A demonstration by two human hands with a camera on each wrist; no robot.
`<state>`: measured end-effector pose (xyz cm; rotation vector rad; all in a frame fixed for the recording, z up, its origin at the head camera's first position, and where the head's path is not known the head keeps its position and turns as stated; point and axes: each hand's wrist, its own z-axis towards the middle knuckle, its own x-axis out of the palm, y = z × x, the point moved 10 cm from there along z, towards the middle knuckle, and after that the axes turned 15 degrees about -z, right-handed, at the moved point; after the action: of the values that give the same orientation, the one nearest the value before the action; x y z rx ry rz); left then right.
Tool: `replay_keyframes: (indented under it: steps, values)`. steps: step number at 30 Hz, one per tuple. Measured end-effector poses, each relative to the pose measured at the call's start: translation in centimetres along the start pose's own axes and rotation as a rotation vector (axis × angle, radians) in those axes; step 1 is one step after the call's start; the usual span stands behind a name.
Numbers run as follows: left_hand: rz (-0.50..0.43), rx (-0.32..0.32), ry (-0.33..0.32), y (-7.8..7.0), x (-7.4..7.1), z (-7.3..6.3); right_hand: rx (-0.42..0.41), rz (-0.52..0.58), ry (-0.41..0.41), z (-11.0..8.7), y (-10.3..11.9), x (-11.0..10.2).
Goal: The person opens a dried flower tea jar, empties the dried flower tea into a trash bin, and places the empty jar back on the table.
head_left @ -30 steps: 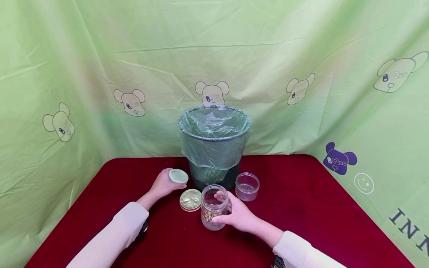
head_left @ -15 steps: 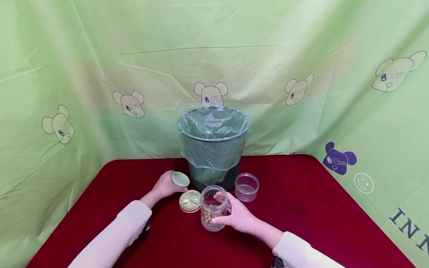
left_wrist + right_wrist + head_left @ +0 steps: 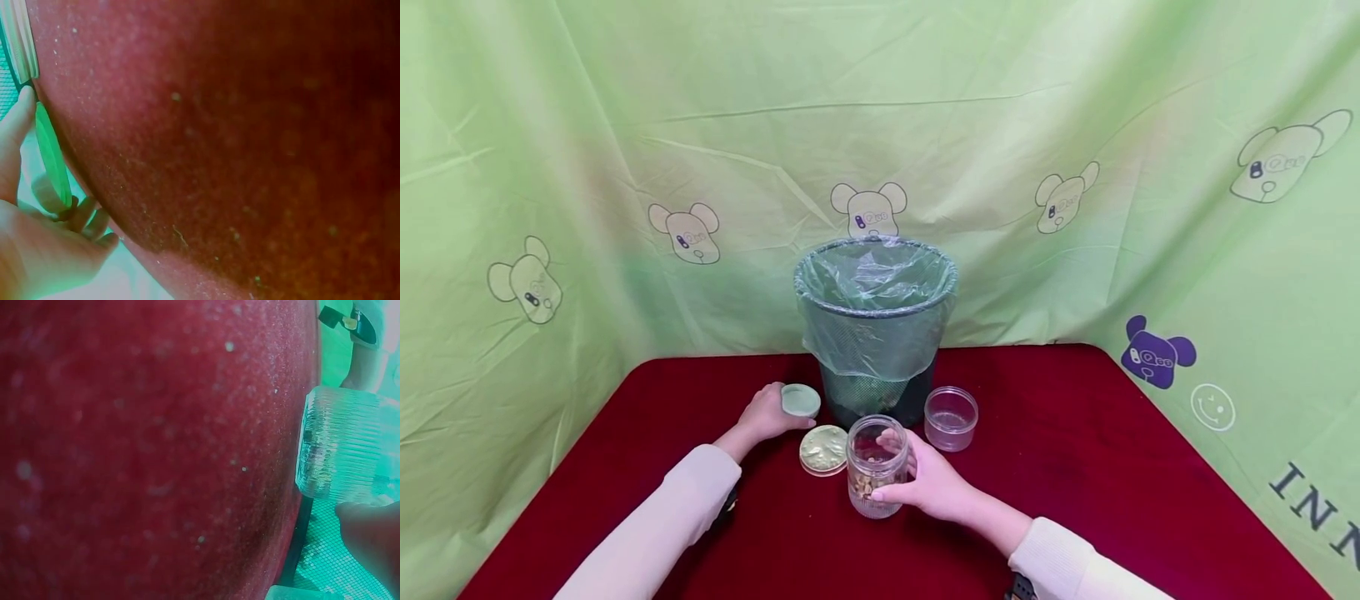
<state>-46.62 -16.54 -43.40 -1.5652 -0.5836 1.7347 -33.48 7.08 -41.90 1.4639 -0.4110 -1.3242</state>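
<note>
My left hand (image 3: 767, 414) holds a pale green round lid (image 3: 801, 401) by its edge, tilted, left of the bin. In the left wrist view the green lid (image 3: 54, 156) appears edge-on between thumb and fingers, close over the table. My right hand (image 3: 931, 481) grips a clear ribbed jar (image 3: 867, 500) from its right side, thumb in front and fingers behind. The jar stands upright and uncapped, with small brown, nut-like pieces in its lower part. Its ribbed wall (image 3: 340, 444) also shows in the right wrist view. A shiny gold-coloured disc (image 3: 823, 450) lies just left of the jar.
Behind the jar stands a dark mesh bin (image 3: 880, 354) lined with a clear plastic bag. A clear, low round container (image 3: 951, 419) sits to the bin's right. The red-covered table (image 3: 1060, 500) backs onto a green printed curtain (image 3: 760, 125).
My left hand with the green lid has shifted slightly right and down over the second. The right hand stays around the jar. The head view has drifted slightly.
</note>
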Motion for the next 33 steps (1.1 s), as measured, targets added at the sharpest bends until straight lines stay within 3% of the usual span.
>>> replay_keyframes:
  steps: [19,26,33]
  values:
    - [0.125,-0.025,0.046,-0.4,0.1,-0.3,-0.009,-0.009,0.008,0.2,0.1,0.0]
    - [0.157,0.005,0.056,-0.7,0.1,-0.5,-0.012,0.006,0.011,0.2,0.1,0.0]
    - [0.173,0.037,0.038,0.4,0.7,-0.1,-0.008,0.008,0.013,0.1,0.1,0.0]
